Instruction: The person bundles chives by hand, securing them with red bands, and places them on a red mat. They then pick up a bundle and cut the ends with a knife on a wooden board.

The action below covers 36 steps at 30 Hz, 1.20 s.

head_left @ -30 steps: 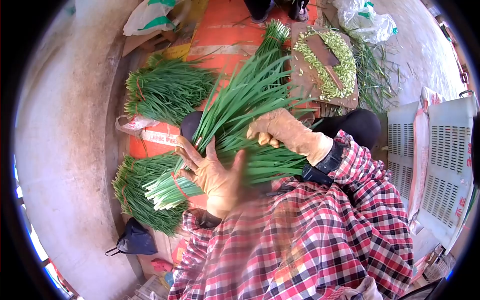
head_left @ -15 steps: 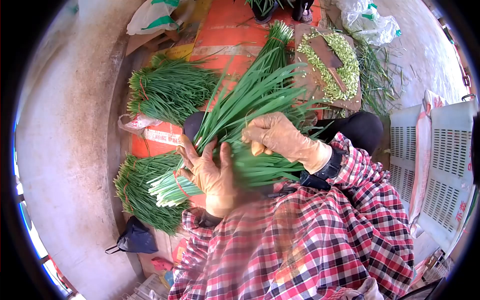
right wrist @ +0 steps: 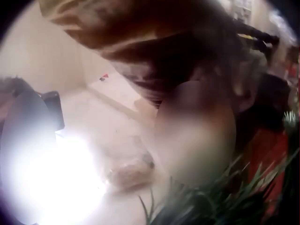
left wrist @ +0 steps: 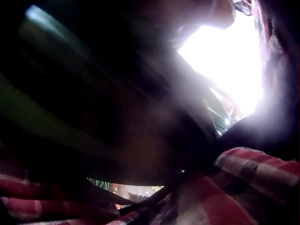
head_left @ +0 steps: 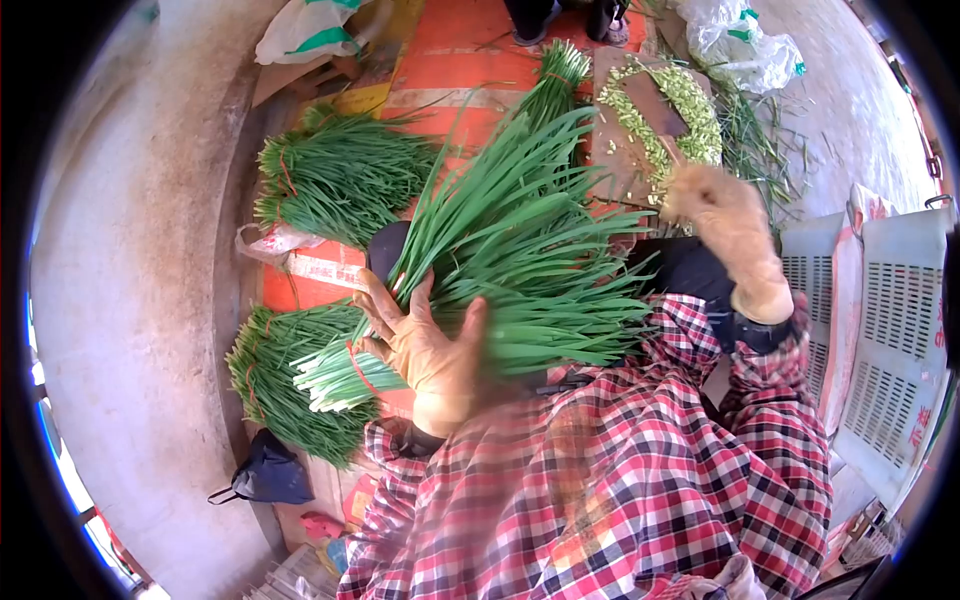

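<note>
A big bunch of garlic chives (head_left: 540, 260) lies across the person's lap, its pale stem ends to the left with a red band (head_left: 360, 368) around them. The gloved left hand (head_left: 425, 355) rests on the bunch near the band, fingers spread and mostly straight. Some leaves fan upward past its fingertips. Off the leaf tips to the right, the gloved right hand (head_left: 725, 220) is raised and blurred, fingers curled; I cannot tell whether anything is pinched in them. Dark leaves (right wrist: 206, 208) show below it in the right wrist view. The left wrist view is mostly dark, with plaid cloth (left wrist: 201, 201).
Banded green bundles (head_left: 340, 180) lie on the red sheet (head_left: 450, 60), with another bundle (head_left: 290, 375) at lower left. A board (head_left: 620, 165) holds chopped green pieces and a cleaver (head_left: 655, 105). White crates (head_left: 890, 320) stand at right; a wall (head_left: 140, 250) runs along the left.
The right hand has moved from over the leaves out to the right, beside the board. The left hand has stayed on the bunch. The leaves at right lie more spread out.
</note>
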Each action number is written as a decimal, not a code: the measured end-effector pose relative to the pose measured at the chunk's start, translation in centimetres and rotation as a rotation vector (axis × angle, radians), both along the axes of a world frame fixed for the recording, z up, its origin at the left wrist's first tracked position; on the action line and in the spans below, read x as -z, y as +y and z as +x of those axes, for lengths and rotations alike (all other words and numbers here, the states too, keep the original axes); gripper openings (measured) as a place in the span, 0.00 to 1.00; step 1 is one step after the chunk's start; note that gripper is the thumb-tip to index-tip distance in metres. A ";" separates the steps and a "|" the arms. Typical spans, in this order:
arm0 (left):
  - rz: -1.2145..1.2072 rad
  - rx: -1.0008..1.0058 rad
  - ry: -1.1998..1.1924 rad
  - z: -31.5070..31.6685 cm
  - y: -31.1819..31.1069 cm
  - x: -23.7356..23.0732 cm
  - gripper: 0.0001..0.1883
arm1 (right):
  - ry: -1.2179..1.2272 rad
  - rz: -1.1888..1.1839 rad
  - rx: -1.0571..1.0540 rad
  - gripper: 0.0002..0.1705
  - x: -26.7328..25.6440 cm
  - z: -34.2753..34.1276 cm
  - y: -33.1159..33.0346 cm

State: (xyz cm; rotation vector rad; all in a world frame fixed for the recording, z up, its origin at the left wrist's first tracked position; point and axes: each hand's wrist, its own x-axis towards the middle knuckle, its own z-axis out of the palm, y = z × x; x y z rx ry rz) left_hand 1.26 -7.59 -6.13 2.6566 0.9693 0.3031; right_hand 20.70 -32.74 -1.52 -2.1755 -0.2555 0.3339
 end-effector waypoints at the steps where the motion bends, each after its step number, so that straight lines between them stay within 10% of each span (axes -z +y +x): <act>1: -0.002 -0.001 0.001 0.0 -0.1 -0.2 0.34 | -0.644 -0.724 0.061 0.12 0.2 -0.2 -1.2; 2: 0.003 -0.005 0.008 0.1 -0.2 -0.4 0.34 | -1.146 -0.649 0.129 0.13 0.4 0.7 -1.7; 4: 0.003 -0.004 0.012 0.4 -0.5 -0.3 0.35 | -0.593 -0.037 0.080 0.12 -1.4 -2.5 0.3; 6: 0.036 0.022 0.007 0.6 -0.3 0.1 0.35 | -0.452 0.195 -0.490 0.11 -1.0 -5.3 2.6; 14: 0.070 0.036 0.027 -0.1 -0.1 0.3 0.34 | -0.361 -0.316 -0.839 0.22 4.7 -9.7 9.4; 18: 0.000 0.079 -0.007 -0.3 0.1 0.4 0.27 | -0.696 -0.275 -0.788 0.27 5.9 -11.2 8.8; 27: -0.074 0.079 -0.107 -0.4 0.4 0.7 0.25 | -1.265 -0.430 -0.537 0.09 6.0 -12.7 9.3; 36: -0.042 0.131 -0.012 -0.6 0.6 0.0 0.40 | -0.589 0.038 -0.939 0.16 3.8 -10.2 7.2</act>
